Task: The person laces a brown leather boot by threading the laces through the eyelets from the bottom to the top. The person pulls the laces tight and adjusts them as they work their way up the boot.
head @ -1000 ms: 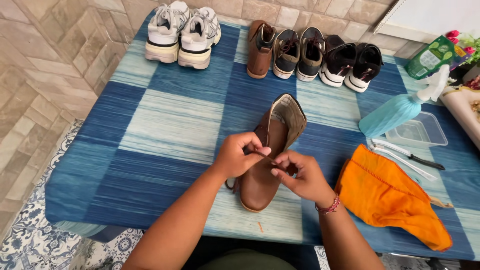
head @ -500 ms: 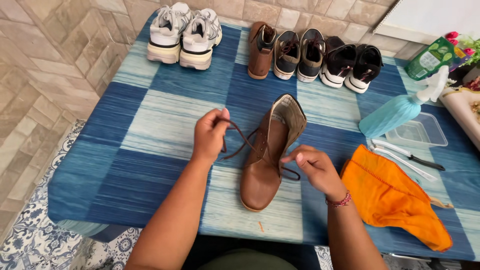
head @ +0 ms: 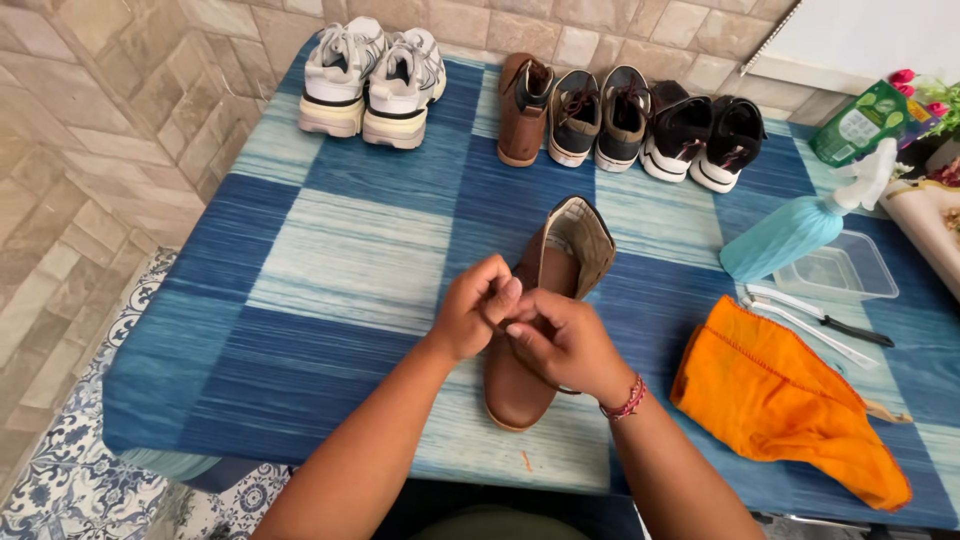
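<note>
We have a brown ankle boot point(head: 545, 310) lying in the middle of the blue checked tablecloth point(head: 330, 250), right in front of us. Its long line runs from the toe at 6 o'clock, close to us, up to the open top at 12 o'clock, tipped a little toward 1 o'clock. Our left hand point(head: 472, 312) and our right hand point(head: 560, 340) meet over the middle of the boot, where the lace is. The left hand comes in from 9 o'clock and the right hand from 4 o'clock, and both are just as near to the boot. The fingers of both hands are bent and pressed close together, touching each other, and they seem to pinch the dark lace, though the lace is mostly hidden under them. At 3 o'clock lies an orange cloth point(head: 790, 400), near the boot but not touching.
</note>
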